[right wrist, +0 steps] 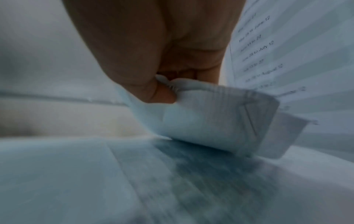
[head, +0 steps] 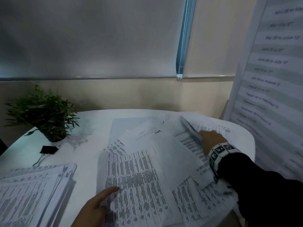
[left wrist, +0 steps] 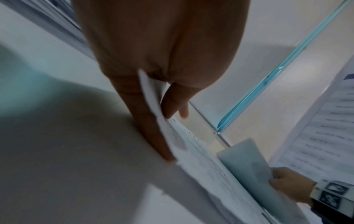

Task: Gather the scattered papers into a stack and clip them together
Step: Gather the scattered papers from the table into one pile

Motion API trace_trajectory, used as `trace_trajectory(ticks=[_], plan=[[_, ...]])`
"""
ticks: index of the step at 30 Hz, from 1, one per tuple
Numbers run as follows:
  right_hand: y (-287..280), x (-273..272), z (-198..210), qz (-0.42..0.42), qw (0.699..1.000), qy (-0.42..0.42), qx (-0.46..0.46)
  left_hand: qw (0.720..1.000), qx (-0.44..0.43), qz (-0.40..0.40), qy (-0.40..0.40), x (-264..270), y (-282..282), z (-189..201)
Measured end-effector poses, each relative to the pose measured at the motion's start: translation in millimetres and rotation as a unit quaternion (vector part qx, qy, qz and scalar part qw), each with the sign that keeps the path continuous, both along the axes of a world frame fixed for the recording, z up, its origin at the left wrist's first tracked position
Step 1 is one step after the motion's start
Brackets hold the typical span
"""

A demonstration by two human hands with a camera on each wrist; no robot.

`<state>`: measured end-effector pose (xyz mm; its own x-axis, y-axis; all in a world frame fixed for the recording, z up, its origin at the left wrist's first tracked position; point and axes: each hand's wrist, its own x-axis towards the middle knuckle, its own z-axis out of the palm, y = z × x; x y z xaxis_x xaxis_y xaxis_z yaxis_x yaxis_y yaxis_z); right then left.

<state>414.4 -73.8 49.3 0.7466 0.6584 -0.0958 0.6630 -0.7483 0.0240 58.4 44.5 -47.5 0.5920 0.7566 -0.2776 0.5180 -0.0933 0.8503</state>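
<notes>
**Both hands on the loose papers, clip lying far left**

The white counter (head: 91,122) fills the lower half of the head view, and a wall with a lowered blind (head: 85,38) stands behind it. On the right a large printed schedule (head: 270,76) with date ranges hangs beside the counter.

The scattered papers (head: 147,169) cover the middle and the right part of the counter, overlapping at different angles; most carry dense printed tables. A second stack of printed sheets (head: 32,190) lies at the near left, apart from the scattered ones.

A small potted plant (head: 44,115) stands at the far left of the counter. The black binder clip (head: 47,150) lies just in front of the plant, on the bare counter, well apart from both hands.

The right hand (head: 213,141), in a dark sleeve with a patterned wrist band, is at the far right of the pile. In the right wrist view its fingers (right wrist: 153,91) are curled and pinch a bunch of sheets (right wrist: 210,115), whose edge bends upward from the pile.

The left hand (head: 96,207) is at the near edge of the pile. In the left wrist view its fingers (left wrist: 149,121) are nearly straight, with the edge of a sheet (left wrist: 153,97) between them.
</notes>
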Motion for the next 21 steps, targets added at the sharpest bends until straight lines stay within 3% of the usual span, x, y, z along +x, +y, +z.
trace_trajectory(ticks=[2,4,8,10,12,13,15,17,18,19,21], plan=[[-2.4,-32.9,19.1,0.055,0.998,-0.023,0.037,0.997,-0.059,0.039,-0.008,2.5,2.7,-0.7],[-9.6,-79.4,22.6,0.168,0.983,-0.044,0.060,0.981,-0.144,0.110,-0.065,4.0,-1.2,6.5],[-27.6,-163.9,-2.8,0.427,0.904,-0.011,-0.018,0.921,-0.301,0.177,-0.173,6.6,-5.7,15.1],[-30.3,-187.4,-13.1,0.488,0.864,0.064,-0.105,0.917,-0.289,0.198,-0.188,7.0,-6.5,17.5],[-30.1,-195.0,-13.8,0.514,0.832,0.156,-0.138,0.955,-0.195,0.186,-0.126,5.6,-9.8,21.7],[-26.5,-187.9,-12.5,0.494,0.832,0.213,-0.138,0.969,-0.164,0.163,-0.087,4.5,-11.1,22.0],[-11.3,-155.3,-7.6,0.379,0.881,0.278,-0.057,0.985,-0.105,0.130,-0.052,-1.4,-11.6,16.4],[8.0,-104.0,-9.1,0.217,0.951,0.218,0.038,0.988,-0.080,0.130,-0.028,-4.3,-14.0,16.2],[14.3,-81.9,-11.7,0.139,0.978,0.154,0.027,0.988,-0.073,0.136,-0.022,-4.6,-14.9,16.4],[18.5,-64.0,-18.9,0.069,0.992,0.109,-0.006,0.988,-0.071,0.134,-0.016,-3.6,-16.8,17.5],[23.1,-44.4,-34.9,-0.034,0.992,0.099,-0.070,0.992,-0.050,0.118,0.012,-2.4,-17.0,14.9]])
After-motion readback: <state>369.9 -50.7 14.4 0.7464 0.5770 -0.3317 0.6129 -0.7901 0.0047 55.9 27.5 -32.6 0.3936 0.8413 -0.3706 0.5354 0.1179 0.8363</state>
